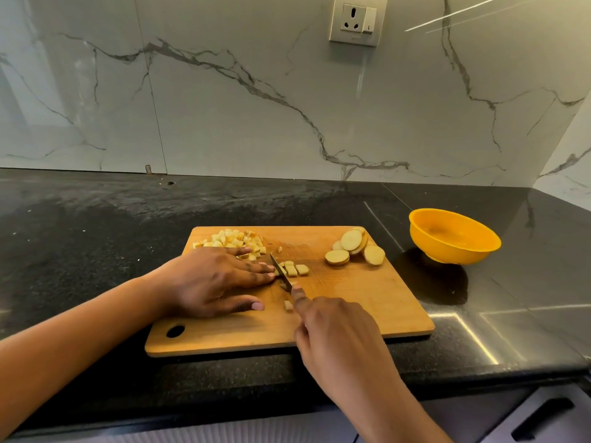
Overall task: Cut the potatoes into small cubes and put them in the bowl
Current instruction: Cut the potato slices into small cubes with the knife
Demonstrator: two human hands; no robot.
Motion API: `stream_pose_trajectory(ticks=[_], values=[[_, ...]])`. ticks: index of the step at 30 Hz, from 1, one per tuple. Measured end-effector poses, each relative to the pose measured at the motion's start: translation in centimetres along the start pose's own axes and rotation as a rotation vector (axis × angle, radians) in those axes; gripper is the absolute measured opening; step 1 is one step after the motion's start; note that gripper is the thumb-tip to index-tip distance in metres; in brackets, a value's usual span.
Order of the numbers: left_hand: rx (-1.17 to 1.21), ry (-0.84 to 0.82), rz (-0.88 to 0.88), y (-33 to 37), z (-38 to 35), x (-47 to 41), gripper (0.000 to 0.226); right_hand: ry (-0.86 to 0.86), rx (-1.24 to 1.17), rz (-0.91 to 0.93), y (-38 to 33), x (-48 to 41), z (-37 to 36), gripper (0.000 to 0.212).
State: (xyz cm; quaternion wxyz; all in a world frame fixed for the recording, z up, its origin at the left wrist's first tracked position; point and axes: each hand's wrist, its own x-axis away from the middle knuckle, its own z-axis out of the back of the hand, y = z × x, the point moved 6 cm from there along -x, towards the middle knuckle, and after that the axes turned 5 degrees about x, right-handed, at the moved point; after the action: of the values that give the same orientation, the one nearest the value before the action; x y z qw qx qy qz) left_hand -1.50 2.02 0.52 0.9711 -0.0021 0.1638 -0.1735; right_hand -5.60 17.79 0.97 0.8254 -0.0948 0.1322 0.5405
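Wooden cutting board (393, 295) lies flat on the black stone counter (96, 235), its hanging hole at the near left corner. Left hand (217, 279) rests palm down on the board with the fingers straight and together. Its fingertips press the left end of a short row of potato strips (292, 269) at mid-board, and the thumb is spread toward the near side; nothing is gripped. Right hand (335, 334) grasps the knife (281, 273) from the near side. The handle is hidden inside the curled fingers, and the index finger is laid straight along the spine of the blade. Blade stands edge down across the strips, just beside the left fingertips, tip pointing away from the person. Heap of small potato cubes (236, 243) sits at the far left of the board, partly behind the left hand. One loose cube (288, 304) lies on the board between the two hands, close to the right index finger. Round potato slices (351, 249), skin on and overlapping, occupy the far right corner of the board. Yellow bowl (447, 254) stands on the counter to the right of the board — apart from it. Behind is a white veined marble wall (224, 107) with a wall socket (356, 19) — high, right of centre.
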Motion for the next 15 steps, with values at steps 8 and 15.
stream_pose_trajectory(ticks=[8,15], values=[[-0.022,0.064,0.009,0.2,0.4,-0.1,0.044,0.042,0.046,-0.031,1.9,3.3,1.3,0.044],[-0.039,0.204,-0.033,2.0,1.5,-0.5,0.032,0.068,-0.048,-0.039,1.6,3.4,0.8,0.048]])
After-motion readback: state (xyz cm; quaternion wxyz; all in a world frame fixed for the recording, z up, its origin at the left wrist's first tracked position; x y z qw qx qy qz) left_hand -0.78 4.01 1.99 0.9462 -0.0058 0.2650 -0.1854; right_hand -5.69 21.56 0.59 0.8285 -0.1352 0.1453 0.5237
